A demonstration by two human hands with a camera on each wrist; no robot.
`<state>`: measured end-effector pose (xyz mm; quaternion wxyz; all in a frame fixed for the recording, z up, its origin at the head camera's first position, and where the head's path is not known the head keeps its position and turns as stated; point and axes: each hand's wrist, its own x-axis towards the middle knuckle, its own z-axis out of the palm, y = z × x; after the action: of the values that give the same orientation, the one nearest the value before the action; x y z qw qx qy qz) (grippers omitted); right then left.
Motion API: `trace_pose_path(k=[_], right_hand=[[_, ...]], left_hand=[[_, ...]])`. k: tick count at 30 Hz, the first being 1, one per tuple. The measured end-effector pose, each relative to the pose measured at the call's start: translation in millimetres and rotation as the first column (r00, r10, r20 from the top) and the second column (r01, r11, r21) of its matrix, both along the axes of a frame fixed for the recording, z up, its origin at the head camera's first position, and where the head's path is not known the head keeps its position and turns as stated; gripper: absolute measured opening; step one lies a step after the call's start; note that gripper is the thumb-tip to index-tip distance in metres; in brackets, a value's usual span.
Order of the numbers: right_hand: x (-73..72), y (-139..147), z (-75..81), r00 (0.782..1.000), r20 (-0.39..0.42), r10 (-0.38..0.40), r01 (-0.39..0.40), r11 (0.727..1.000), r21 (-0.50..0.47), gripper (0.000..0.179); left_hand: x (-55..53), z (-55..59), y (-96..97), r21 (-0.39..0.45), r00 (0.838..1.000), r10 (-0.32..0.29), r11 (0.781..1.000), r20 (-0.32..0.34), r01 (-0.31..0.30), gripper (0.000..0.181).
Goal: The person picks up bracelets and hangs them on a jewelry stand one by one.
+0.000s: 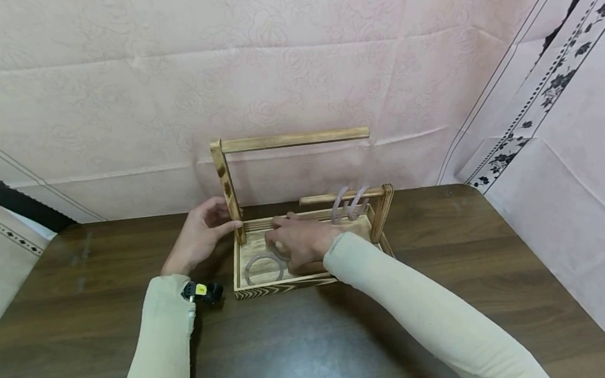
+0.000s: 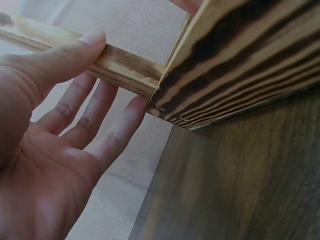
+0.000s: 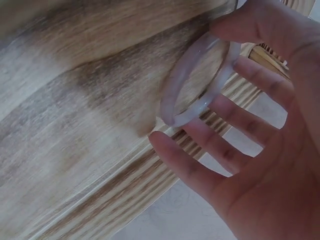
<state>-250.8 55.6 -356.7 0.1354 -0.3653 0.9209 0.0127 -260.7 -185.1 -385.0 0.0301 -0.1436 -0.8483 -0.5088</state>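
Observation:
A wooden display stand [image 1: 238, 260] with a shallow tray base stands near the table's back edge. My left hand [image 1: 202, 231] holds its left upright post [image 2: 127, 62], thumb on one side and fingers on the other. Inside the tray, my right hand [image 1: 304, 240] pinches a pale translucent bangle [image 3: 173, 90] between thumb and fingers, close to the tray floor; the head view mostly hides it. Another clear bangle [image 1: 247, 272] lies flat in the tray's left front. Two bangles, one of them the outer bangle [image 1: 356, 199], hang on the lower bar [image 1: 314, 199] at the right.
A long upper bar [image 1: 295, 140] reaches rightward from the left post. The right post [image 1: 381, 215] carries the shorter lower bar. Beneath is a dark brown wooden table [image 1: 273, 347], with a pale patterned cloth [image 1: 272, 89] behind it. A small black camera [image 1: 203, 291] sits at the left wrist.

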Motion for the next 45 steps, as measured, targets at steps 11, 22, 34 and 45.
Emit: trace_pose_path(k=[11,22,34,45], right_hand=[[4.4,0.6,3.4,1.000,-0.020,-0.023,0.022,0.999,-0.035,0.064],[5.7,9.1,8.3,0.998,-0.060,-0.025,0.019,0.995,-0.097,0.064],[11.2,15.6,14.9,0.993,-0.111,-0.030,0.013,0.989,-0.150,0.059],[20.6,21.2,18.7,0.991,-0.129,-0.028,-0.004,0.970,-0.243,0.051]], left_hand=[[-0.5,-1.2,0.4,0.015,1.000,-0.003,1.000,-0.001,0.003,0.031],[-2.0,-3.3,-1.5,-0.012,1.000,0.000,1.000,0.015,0.000,0.032],[-1.6,-1.0,-0.2,0.011,1.000,-0.009,1.000,0.015,0.009,0.032],[-0.6,-0.7,-0.2,0.017,1.000,-0.011,1.000,0.013,0.011,0.031]])
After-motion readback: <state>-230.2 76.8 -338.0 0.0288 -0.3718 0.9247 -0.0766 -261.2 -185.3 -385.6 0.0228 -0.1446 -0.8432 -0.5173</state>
